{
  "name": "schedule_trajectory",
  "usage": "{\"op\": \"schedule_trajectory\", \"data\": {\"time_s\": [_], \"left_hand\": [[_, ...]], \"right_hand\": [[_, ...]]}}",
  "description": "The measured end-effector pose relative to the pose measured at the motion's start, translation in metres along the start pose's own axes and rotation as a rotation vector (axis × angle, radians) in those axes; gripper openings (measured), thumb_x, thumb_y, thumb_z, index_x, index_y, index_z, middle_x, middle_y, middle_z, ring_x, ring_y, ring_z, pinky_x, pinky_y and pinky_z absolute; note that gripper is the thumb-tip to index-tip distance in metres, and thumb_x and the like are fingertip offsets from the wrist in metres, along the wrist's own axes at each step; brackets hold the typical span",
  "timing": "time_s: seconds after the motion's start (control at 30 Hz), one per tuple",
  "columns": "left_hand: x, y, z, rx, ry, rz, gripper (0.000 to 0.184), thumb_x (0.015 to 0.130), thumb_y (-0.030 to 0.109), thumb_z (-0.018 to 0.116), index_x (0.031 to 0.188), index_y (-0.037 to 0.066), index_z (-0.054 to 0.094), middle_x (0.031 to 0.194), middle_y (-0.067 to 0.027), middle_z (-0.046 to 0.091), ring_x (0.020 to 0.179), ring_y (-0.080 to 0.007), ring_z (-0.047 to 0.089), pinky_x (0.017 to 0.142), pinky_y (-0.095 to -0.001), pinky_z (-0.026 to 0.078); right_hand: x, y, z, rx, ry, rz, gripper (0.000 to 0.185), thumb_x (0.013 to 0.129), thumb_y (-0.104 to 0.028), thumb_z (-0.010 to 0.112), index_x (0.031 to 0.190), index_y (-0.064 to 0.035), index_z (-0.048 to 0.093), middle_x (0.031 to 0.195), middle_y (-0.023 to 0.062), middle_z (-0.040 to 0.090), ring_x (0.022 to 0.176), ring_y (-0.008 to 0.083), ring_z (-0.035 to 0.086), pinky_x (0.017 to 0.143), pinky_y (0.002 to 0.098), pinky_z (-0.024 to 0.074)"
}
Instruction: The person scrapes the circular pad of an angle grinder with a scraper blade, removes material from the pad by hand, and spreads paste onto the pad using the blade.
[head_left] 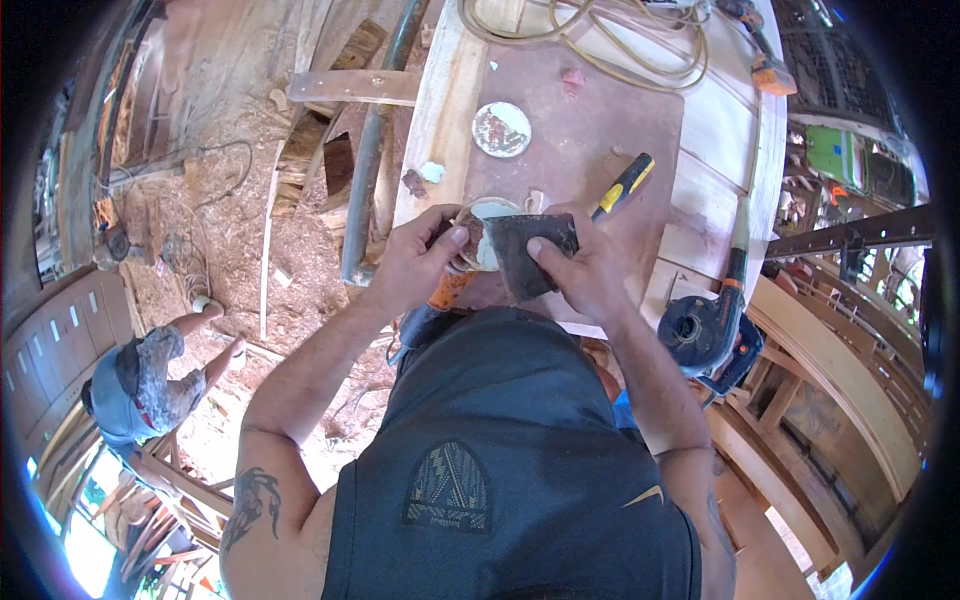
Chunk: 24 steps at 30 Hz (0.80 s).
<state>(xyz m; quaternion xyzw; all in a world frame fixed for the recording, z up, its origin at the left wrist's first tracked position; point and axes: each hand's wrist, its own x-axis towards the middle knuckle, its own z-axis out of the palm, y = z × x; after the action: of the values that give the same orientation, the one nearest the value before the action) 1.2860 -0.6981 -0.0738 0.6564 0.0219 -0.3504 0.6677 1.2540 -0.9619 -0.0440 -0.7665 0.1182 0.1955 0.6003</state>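
My left hand (425, 252) is closed round the left side of a small round tin (484, 210) with pale paste in it. In my right hand (588, 268) is a dark flat scraper (524, 255), thumb on top, its left edge over the tin's opening. Both hands are close together above the near part of a brown board (620, 130). A round lid (501, 130) smeared with white lies on the board beyond the tin. To the right of the lid lies a yellow and black handled tool (623, 187). Small pale lumps (432, 172) are left of the lid.
Coiled hose (660, 75) and an orange and black power tool (772, 75) lie at the table's far end. A dark blower-like tool (690, 330) is at the right edge. Another person (140, 390) is at the far left. Curved wooden pieces (830, 370) stand right.
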Motion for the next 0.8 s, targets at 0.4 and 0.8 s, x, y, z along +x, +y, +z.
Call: {"op": "schedule_trajectory", "data": {"time_s": [0.4, 0.8], "left_hand": [[0.002, 0.004, -0.004, 0.047, -0.004, 0.006, 0.040, 0.114, 0.025, 0.059, 0.143, -0.002, 0.060, 0.116, -0.0073, 0.074, 0.103, -0.0124, 0.069, 0.091, -0.0305, 0.058], [0.003, -0.006, -0.003, 0.061, 0.035, 0.042, 0.037, 0.114, 0.021, 0.057, 0.142, -0.003, 0.060, 0.119, -0.0109, 0.074, 0.109, -0.0153, 0.068, 0.096, -0.0323, 0.057]], "right_hand": [[0.018, 0.019, 0.001, 0.232, -0.108, 0.083, 0.033, 0.098, -0.012, 0.077, 0.124, -0.0015, 0.060, 0.103, 0.0059, 0.071, 0.097, 0.0130, 0.067, 0.086, 0.0324, 0.0567], [0.015, 0.014, 0.009, 0.422, -0.115, 0.159, 0.034, 0.099, -0.013, 0.077, 0.125, -0.0002, 0.058, 0.105, 0.0079, 0.071, 0.095, 0.0138, 0.069, 0.084, 0.0325, 0.0590]]}}
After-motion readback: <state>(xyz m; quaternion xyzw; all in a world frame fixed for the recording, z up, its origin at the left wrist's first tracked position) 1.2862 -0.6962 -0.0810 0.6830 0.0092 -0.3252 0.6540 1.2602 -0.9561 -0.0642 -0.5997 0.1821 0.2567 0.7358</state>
